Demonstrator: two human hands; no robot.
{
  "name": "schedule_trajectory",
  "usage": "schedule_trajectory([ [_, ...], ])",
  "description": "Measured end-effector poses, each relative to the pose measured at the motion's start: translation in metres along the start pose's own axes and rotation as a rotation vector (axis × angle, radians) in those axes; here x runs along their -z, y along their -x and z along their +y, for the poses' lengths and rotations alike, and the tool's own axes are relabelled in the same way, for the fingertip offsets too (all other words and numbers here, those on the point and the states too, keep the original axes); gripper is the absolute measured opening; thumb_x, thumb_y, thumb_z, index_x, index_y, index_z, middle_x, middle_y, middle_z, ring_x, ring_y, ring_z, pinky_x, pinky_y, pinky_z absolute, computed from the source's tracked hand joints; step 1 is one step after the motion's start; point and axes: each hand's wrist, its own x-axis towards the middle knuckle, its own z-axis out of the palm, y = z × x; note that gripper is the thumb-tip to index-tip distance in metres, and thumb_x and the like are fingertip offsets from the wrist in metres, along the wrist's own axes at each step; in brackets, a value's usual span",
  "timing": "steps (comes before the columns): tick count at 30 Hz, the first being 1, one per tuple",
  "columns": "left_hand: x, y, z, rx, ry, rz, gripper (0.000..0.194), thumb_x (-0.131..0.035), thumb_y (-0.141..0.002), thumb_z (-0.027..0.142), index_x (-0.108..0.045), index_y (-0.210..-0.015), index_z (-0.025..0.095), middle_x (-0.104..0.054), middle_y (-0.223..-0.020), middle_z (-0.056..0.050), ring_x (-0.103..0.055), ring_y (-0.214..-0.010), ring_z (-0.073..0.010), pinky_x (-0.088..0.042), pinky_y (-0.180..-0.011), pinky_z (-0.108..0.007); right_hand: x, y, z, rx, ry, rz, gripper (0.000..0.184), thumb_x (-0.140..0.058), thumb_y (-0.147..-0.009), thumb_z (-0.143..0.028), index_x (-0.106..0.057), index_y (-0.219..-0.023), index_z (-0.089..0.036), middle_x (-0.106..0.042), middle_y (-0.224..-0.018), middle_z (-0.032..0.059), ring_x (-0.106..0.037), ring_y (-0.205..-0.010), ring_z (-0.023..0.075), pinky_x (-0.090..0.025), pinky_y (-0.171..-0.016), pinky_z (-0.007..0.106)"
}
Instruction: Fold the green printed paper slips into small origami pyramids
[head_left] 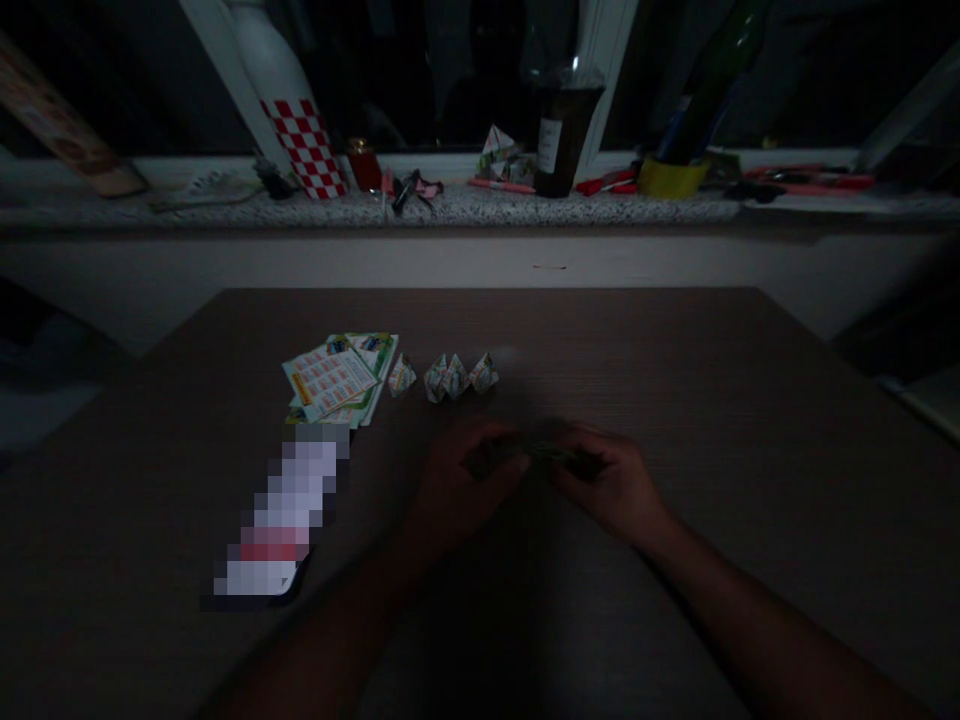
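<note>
My left hand (pixel 472 465) and my right hand (pixel 607 475) meet over the middle of the table. Both are closed, fingertips pinching a small, dark greenish piece of folded paper (pixel 551 452). Shadow hides most of its shape. Beyond my left hand stand several small folded paper shapes (pixel 484 373) with pointed tops, in a row. Left of that row lies a loose stack of printed paper cards (pixel 334 383), white, green and yellow. A phone (pixel 281 510) with a lit, pixelated screen lies below the stack, to the left of my left hand.
Behind the wooden table (pixel 712 340) runs a speckled stone windowsill (pixel 465 212). On it are a white bottle with red checks (pixel 304 140), a small red jar (pixel 364 167), a dark labelled container (pixel 559 140), a green bottle (pixel 705 90) and a yellow roll (pixel 671 178).
</note>
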Motion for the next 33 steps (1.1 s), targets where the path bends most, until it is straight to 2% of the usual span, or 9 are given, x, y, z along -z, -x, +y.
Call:
schedule_trajectory([
  [2,0.001,0.000,0.002,-0.076,-0.014,0.005,0.015,-0.065,-0.078,0.027,-0.068,-0.089,0.018,-0.068,-0.090,-0.005,-0.062,-0.085,-0.0172,-0.047,-0.077,-0.027,0.001,0.000,-0.003,0.066,0.056,-0.019,0.007,-0.063,-0.075,-0.017,-0.068,-0.080,-0.019,-0.066,-0.078,0.0042,-0.062,-0.071,0.0172,-0.049,-0.065,0.029],
  [4,0.001,0.001,0.002,-0.086,-0.021,0.006,0.011,-0.063,-0.081,0.026,-0.068,-0.084,0.017,-0.068,-0.084,-0.003,-0.062,-0.081,-0.0159,-0.046,-0.075,-0.025,0.000,0.001,-0.004,0.058,0.053,0.002,0.007,-0.063,-0.076,-0.018,-0.067,-0.082,-0.019,-0.067,-0.079,0.0042,-0.063,-0.073,0.0180,-0.050,-0.067,0.030],
  [9,-0.002,0.003,0.000,0.105,0.042,-0.019,0.013,-0.064,-0.078,0.028,-0.067,-0.076,0.015,-0.065,-0.069,0.000,-0.059,-0.068,-0.0140,-0.044,-0.064,-0.023,-0.002,0.004,-0.002,-0.061,-0.081,0.184,0.007,-0.066,-0.078,-0.026,-0.066,-0.076,-0.020,-0.069,-0.069,0.0015,-0.064,-0.063,0.0154,-0.052,-0.060,0.027],
  [12,-0.008,0.004,-0.006,0.201,0.199,-0.063,0.014,-0.066,-0.076,0.028,-0.066,-0.074,0.014,-0.064,-0.069,-0.001,-0.058,-0.066,-0.0140,-0.044,-0.062,-0.024,-0.003,0.003,-0.003,-0.064,-0.123,0.201,0.007,-0.067,-0.078,-0.027,-0.067,-0.078,-0.020,-0.070,-0.071,0.0021,-0.064,-0.063,0.0150,-0.052,-0.061,0.026],
  [16,-0.014,0.002,-0.011,0.287,0.406,0.001,0.017,-0.071,-0.069,0.029,-0.064,-0.069,0.013,-0.064,-0.066,0.000,-0.057,-0.063,-0.0129,-0.043,-0.061,-0.023,-0.004,0.002,-0.005,-0.082,-0.126,0.166,0.009,-0.066,-0.078,-0.027,-0.068,-0.080,-0.019,-0.071,-0.070,0.0027,-0.064,-0.062,0.0150,-0.053,-0.060,0.026],
  [21,-0.011,-0.003,-0.007,0.383,0.559,0.101,0.017,-0.074,-0.064,0.028,-0.066,-0.071,0.014,-0.066,-0.065,0.001,-0.061,-0.066,-0.0145,-0.046,-0.065,-0.025,-0.003,0.002,-0.005,-0.121,-0.123,0.144,0.013,-0.068,-0.078,-0.031,-0.069,-0.075,-0.019,-0.070,-0.066,0.0023,-0.063,-0.058,0.0146,-0.051,-0.056,0.025],
  [24,-0.009,-0.002,-0.005,0.390,0.540,0.057,0.020,-0.074,-0.061,0.027,-0.069,-0.076,0.014,-0.069,-0.070,0.000,-0.063,-0.070,-0.0161,-0.047,-0.067,-0.026,-0.003,0.002,-0.005,-0.128,-0.110,0.142,0.015,-0.067,-0.078,-0.032,-0.069,-0.073,-0.019,-0.069,-0.064,0.0023,-0.062,-0.056,0.0145,-0.050,-0.054,0.025],
  [27,-0.010,-0.001,-0.004,0.411,0.446,-0.016,0.021,-0.075,-0.060,0.026,-0.071,-0.077,0.013,-0.071,-0.071,-0.002,-0.063,-0.066,-0.0168,-0.046,-0.061,-0.025,-0.004,0.003,-0.005,-0.100,-0.088,0.096,0.015,-0.065,-0.080,-0.032,-0.068,-0.073,-0.019,-0.068,-0.065,0.0017,-0.062,-0.058,0.0142,-0.050,-0.056,0.024],
  [33,-0.009,-0.002,-0.002,0.380,0.495,0.001,0.021,-0.073,-0.059,0.022,-0.073,-0.079,0.014,-0.073,-0.075,-0.002,-0.065,-0.073,-0.0185,-0.049,-0.070,-0.028,-0.004,0.004,-0.007,-0.071,-0.064,-0.052,0.018,-0.060,-0.084,-0.032,-0.065,-0.074,-0.018,-0.061,-0.062,-0.0004,-0.055,-0.056,0.0117,-0.045,-0.053,0.022],
])
